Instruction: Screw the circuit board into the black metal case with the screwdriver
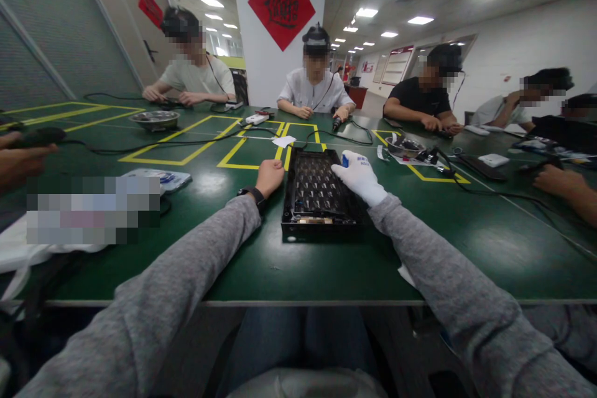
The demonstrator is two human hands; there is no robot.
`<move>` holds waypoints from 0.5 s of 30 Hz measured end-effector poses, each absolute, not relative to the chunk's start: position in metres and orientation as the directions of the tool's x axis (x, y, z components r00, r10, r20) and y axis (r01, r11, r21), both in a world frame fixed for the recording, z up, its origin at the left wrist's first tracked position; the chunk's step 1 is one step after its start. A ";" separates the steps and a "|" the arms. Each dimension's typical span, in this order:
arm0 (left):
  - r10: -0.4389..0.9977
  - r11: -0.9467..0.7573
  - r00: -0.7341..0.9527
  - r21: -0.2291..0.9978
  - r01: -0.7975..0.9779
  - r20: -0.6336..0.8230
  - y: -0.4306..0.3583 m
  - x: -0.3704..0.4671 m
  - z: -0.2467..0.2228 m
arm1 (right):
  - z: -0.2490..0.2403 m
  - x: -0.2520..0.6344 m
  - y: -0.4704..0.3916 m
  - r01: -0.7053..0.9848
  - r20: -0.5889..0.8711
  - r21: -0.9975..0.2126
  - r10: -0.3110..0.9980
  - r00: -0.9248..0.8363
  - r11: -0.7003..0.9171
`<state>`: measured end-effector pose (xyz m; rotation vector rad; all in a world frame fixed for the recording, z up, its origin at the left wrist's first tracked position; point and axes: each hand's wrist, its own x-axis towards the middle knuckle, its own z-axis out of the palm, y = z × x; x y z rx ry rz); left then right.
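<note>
A black rectangular tray-like case (321, 219), with rows of small light marks on its dark inner panel, lies on the green table before me. My left hand (270, 178) is bare, with a dark band at the wrist. It is closed in a fist against the table beside the case's left edge; its palm side is hidden. My right hand (361, 179) wears a white glove with blue lettering and rests over the case's right edge. Its thumb and fingers are drawn together around a small blue patch (345, 160), too small to name.
Yellow tape outlines mark the green table (252, 280). A metal bowl (156, 120) stands at the left; another bowl (405, 145) with parts is at the right. A white scrap (283, 142) lies behind the case. Black cables cross the table. Several people work around it.
</note>
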<state>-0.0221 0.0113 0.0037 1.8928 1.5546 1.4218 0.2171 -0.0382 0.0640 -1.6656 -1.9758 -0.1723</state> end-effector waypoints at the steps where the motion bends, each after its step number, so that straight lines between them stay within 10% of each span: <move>1: 0.871 -0.365 -0.075 0.741 0.563 0.485 0.011 -0.022 0.004 | 0.063 0.210 -0.040 0.919 0.493 -0.262 0.859 -0.136 0.295; 15: 0.848 -0.394 -0.072 0.716 0.576 0.525 0.001 -0.019 0.004 | 0.052 0.180 -0.048 0.879 0.386 -0.267 0.880 -0.278 0.395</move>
